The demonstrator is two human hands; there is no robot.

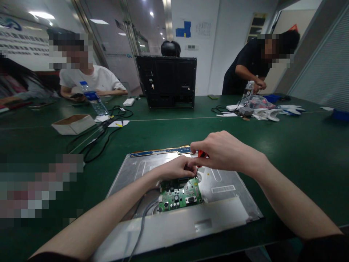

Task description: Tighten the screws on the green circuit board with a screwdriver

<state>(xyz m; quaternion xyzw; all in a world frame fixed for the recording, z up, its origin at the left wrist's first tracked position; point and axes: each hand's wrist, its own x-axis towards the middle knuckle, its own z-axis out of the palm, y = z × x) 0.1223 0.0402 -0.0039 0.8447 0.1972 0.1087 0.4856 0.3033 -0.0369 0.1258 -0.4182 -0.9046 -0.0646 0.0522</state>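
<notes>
My right hand (223,151) is closed around the red and black handle of a screwdriver (202,154). The screwdriver's shaft points down at the upper right corner of a green circuit board (178,194). Close by, my left hand (181,168) has its fingers bent together near the shaft's tip; whether they pinch anything is hidden. The board lies on the silver metal back of a display panel (226,182), which rests flat in front of me. A narrow blue circuit strip (160,151) runs along the panel's far edge. Grey cables (143,222) lead from the board's left side toward me.
Across the green table (272,156) stands a black monitor housing (169,82). To the left are an open cardboard box (73,124), black cables (103,134) and a water bottle (95,102). Gloves (268,114) and a plastic bag (259,102) lie at right. Several people are around the table.
</notes>
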